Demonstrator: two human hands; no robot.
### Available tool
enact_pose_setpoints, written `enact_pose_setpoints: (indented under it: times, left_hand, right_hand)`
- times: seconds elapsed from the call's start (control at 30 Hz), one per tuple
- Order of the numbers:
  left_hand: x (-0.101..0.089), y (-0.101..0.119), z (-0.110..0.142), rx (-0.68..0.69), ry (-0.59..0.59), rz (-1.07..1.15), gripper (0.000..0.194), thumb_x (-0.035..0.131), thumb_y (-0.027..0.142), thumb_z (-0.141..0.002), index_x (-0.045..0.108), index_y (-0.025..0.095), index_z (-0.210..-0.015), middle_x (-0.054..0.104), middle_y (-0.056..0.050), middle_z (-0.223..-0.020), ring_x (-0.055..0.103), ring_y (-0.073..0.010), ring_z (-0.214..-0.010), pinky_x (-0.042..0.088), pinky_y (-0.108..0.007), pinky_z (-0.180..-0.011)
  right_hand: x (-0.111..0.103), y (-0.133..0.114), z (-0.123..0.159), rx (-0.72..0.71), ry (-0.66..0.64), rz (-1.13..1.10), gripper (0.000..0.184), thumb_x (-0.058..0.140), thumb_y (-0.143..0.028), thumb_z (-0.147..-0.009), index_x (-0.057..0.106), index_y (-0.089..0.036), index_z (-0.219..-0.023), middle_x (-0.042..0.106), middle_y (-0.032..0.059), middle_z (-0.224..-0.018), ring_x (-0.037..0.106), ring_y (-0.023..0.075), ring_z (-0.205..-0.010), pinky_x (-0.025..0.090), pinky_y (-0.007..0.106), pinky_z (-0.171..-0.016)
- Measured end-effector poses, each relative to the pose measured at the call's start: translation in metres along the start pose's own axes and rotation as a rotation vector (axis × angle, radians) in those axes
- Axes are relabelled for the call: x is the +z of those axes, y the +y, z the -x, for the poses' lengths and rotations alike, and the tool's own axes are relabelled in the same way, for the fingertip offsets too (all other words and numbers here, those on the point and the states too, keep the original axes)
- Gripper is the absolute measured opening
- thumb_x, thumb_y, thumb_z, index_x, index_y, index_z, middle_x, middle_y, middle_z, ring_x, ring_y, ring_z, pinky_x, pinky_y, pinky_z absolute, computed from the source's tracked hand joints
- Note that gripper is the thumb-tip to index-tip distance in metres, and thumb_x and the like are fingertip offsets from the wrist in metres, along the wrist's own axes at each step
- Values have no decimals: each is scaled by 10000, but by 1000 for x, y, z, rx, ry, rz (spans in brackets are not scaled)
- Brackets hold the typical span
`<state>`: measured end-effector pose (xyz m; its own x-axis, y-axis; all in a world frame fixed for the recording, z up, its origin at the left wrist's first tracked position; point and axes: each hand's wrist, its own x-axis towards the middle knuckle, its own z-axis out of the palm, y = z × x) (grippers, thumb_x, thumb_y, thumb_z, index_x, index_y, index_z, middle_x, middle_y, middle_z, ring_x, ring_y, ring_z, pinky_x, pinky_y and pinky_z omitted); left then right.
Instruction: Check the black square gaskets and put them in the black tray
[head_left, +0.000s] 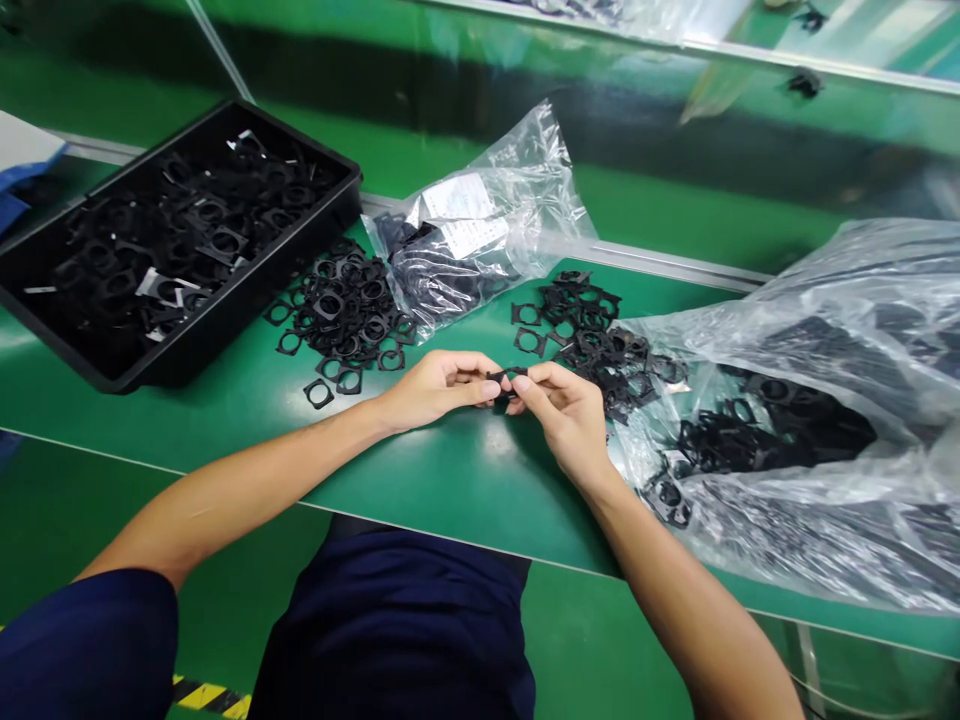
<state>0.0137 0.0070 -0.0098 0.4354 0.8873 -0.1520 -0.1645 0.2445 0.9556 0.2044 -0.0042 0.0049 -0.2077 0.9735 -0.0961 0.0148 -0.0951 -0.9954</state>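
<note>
Small black plastic square-framed ring point(504, 382), thin and light, should handle as a stiff but slightly springy part, with a matte surface unlikely to slip; its outer edges give the surest hold. It sits above the green workbench point(465, 490), pinched between the fingertips of the left hand point(439, 390) and right hand point(561, 415), both forearms angling inward, elbows wide. Loose pile of black frames point(345, 315) lies at eleven o'clock, second loose pile of black frames point(592, 330) at one, black rectangular plastic tray point(225, 310) at ten, clear labelled plastic bag point(480, 225) at twelve, large clear plastic bag point(825, 300) at three.
</note>
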Motion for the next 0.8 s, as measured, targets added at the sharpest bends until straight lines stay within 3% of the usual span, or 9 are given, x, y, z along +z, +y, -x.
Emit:
enact_pose_setpoints:
  times: [0.8]
  left_hand:
    - [0, -2, -2, -27, 8, -17, 384, 830, 466, -746, 724, 125, -887, 732, -61, -860, 670, -138, -730, 567, -286, -751]
  right_hand:
    - [1, 2, -1, -16, 22, 38, 383, 777, -556, -784, 626, -204, -766, 653, -1, -710, 617, 124, -565, 566, 278, -600]
